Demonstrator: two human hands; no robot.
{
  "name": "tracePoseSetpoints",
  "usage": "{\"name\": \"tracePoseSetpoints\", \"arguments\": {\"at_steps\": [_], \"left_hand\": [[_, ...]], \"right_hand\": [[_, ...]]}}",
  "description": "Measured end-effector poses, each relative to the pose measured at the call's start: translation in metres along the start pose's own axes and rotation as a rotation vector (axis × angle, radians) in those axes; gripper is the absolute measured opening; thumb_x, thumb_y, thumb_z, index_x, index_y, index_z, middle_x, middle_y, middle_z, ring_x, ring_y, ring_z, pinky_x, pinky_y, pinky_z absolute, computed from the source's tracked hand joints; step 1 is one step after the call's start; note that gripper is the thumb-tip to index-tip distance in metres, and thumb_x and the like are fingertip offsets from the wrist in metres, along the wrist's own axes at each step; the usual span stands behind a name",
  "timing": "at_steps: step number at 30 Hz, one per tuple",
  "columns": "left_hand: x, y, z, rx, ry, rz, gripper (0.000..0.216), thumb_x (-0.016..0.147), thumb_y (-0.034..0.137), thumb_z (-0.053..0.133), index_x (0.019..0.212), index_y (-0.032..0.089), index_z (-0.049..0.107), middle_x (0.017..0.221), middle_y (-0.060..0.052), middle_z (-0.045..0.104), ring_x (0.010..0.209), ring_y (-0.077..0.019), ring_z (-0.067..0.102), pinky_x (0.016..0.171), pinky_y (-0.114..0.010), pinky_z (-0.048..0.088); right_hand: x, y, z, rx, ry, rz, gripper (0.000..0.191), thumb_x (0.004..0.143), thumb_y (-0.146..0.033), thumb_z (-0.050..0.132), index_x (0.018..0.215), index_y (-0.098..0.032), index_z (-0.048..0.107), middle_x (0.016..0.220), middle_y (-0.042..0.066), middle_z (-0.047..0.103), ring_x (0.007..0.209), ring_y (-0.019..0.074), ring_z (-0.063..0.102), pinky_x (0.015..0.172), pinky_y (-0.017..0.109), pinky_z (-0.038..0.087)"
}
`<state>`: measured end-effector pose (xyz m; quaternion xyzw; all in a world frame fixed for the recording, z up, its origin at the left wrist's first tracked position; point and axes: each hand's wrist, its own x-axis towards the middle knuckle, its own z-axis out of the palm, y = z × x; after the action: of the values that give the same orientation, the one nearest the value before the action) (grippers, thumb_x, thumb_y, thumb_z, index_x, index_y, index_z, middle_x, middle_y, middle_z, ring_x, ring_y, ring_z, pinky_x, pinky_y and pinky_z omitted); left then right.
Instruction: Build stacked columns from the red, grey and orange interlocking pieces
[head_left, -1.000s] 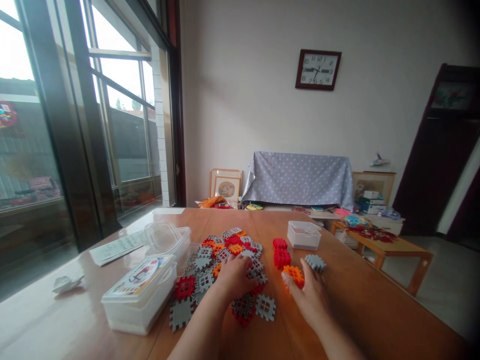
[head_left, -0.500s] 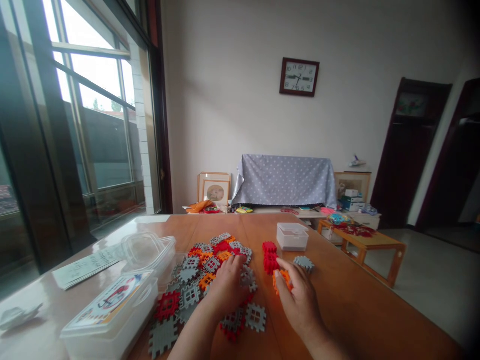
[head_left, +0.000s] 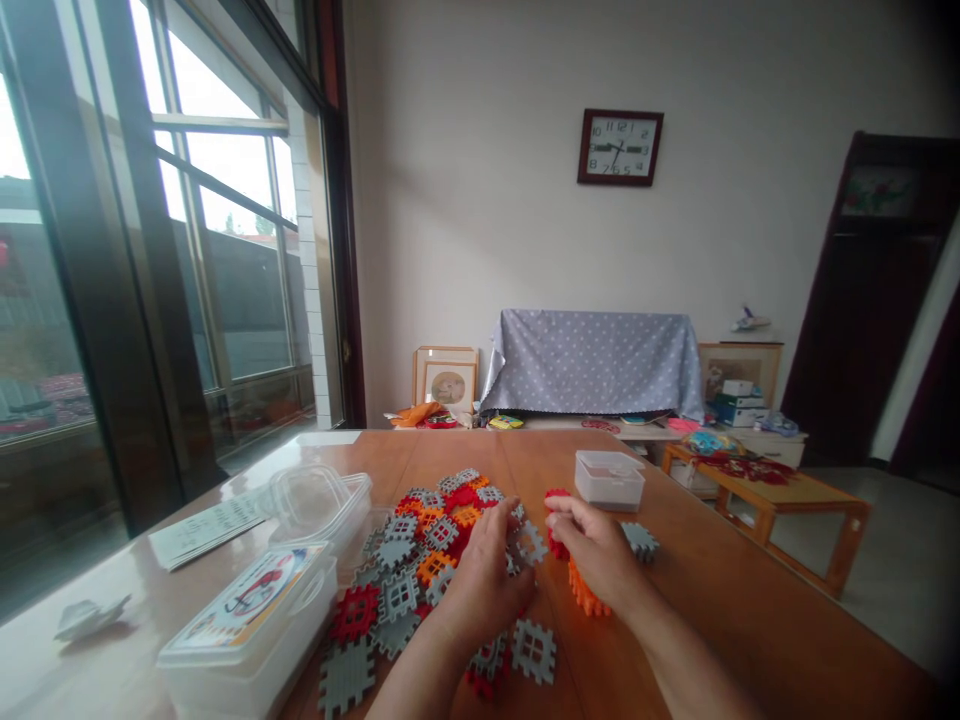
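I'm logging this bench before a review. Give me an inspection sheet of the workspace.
Surface: wooden table, glossy.
Job's things: tile pile, grey, red, orange; red block; orange block.
Clutter: small white box, labelled box, clear lid, leaflet, crumpled paper.
Grippers: left hand rests on tile pile, grip unclear; right hand grips orange block.
Cables: nothing seen.
Surroundings: window, wall clock, cloth-covered furniture, low table.
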<state>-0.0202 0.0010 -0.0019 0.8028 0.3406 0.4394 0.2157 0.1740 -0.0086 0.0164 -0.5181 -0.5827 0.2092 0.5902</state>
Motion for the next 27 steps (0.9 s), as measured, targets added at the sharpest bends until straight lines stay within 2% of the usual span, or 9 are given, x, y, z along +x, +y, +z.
{"name": "tracePoseSetpoints", "arguments": {"at_steps": [3, 6, 10, 12, 14, 17, 22, 27], "left_hand": [[0.001, 0.001, 0.001, 0.022, -0.025, -0.011, 0.082, 0.067, 0.006, 0.063, 0.144, 0.024, 0.040, 0.137, -0.011, 0.053, 0.122, -0.0258, 0.053, 0.109, -0.044, 0.042], [0.000, 0.000, 0.004, 0.039, -0.056, -0.025, 0.082, 0.066, 0.006, 0.062, 0.143, 0.024, 0.042, 0.134, -0.011, 0.055, 0.119, -0.0256, 0.054, 0.107, -0.043, 0.044], [-0.002, 0.002, 0.010, 0.046, -0.094, -0.027, 0.081, 0.067, 0.008, 0.063, 0.143, 0.024, 0.043, 0.134, -0.011, 0.055, 0.122, -0.0265, 0.053, 0.107, -0.043, 0.044], [-0.003, 0.003, 0.013, 0.046, -0.121, -0.032, 0.081, 0.066, 0.006, 0.063, 0.143, 0.025, 0.043, 0.137, -0.011, 0.054, 0.126, -0.0269, 0.051, 0.110, -0.043, 0.043], [-0.004, 0.004, 0.015, 0.048, -0.129, -0.040, 0.081, 0.067, 0.005, 0.063, 0.143, 0.025, 0.043, 0.140, -0.011, 0.054, 0.129, -0.0269, 0.050, 0.112, -0.043, 0.042], [-0.004, 0.003, 0.017, 0.065, -0.100, -0.034, 0.080, 0.068, 0.006, 0.064, 0.143, 0.025, 0.043, 0.139, -0.011, 0.055, 0.126, -0.0268, 0.052, 0.110, -0.045, 0.043], [-0.002, 0.007, 0.016, 0.062, -0.063, 0.012, 0.082, 0.071, 0.008, 0.065, 0.146, 0.027, 0.038, 0.138, -0.010, 0.054, 0.125, -0.0263, 0.052, 0.109, -0.046, 0.043], [-0.003, 0.016, 0.014, 0.003, -0.046, 0.014, 0.082, 0.076, 0.014, 0.068, 0.150, 0.028, 0.034, 0.141, -0.011, 0.053, 0.128, -0.0274, 0.052, 0.111, -0.047, 0.043]], "right_hand": [[0.006, 0.008, -0.005, 0.058, -0.003, 0.050, 0.043, 0.084, -0.052, 0.063, 0.110, -0.019, 0.075, 0.087, 0.007, 0.078, 0.079, 0.0242, 0.073, 0.071, 0.034, 0.057], [0.008, 0.025, -0.019, 0.074, 0.133, 0.094, 0.048, 0.085, -0.056, 0.060, 0.112, -0.018, 0.072, 0.090, 0.009, 0.078, 0.082, 0.0248, 0.074, 0.075, 0.034, 0.057], [0.013, 0.047, -0.046, 0.019, 0.339, 0.127, 0.050, 0.085, -0.056, 0.060, 0.116, -0.019, 0.071, 0.088, 0.008, 0.078, 0.077, 0.0237, 0.073, 0.075, 0.034, 0.055], [0.016, 0.051, -0.055, 0.013, 0.403, 0.142, 0.049, 0.085, -0.055, 0.059, 0.116, -0.019, 0.072, 0.086, 0.008, 0.078, 0.076, 0.0234, 0.072, 0.072, 0.033, 0.054], [0.016, 0.050, -0.058, 0.018, 0.409, 0.144, 0.049, 0.084, -0.056, 0.059, 0.115, -0.019, 0.072, 0.084, 0.007, 0.078, 0.076, 0.0233, 0.072, 0.071, 0.033, 0.054], [0.011, 0.040, -0.052, 0.021, 0.293, 0.115, 0.051, 0.085, -0.058, 0.059, 0.112, -0.018, 0.073, 0.085, 0.008, 0.078, 0.076, 0.0230, 0.072, 0.072, 0.032, 0.055], [-0.004, 0.019, -0.034, -0.009, -0.012, 0.026, 0.047, 0.089, -0.059, 0.057, 0.110, -0.019, 0.073, 0.086, 0.007, 0.077, 0.080, 0.0235, 0.072, 0.073, 0.032, 0.057], [-0.012, 0.011, -0.024, -0.035, -0.148, -0.029, 0.042, 0.090, -0.054, 0.061, 0.116, -0.023, 0.072, 0.095, 0.007, 0.078, 0.090, 0.0256, 0.073, 0.083, 0.034, 0.057]]}}
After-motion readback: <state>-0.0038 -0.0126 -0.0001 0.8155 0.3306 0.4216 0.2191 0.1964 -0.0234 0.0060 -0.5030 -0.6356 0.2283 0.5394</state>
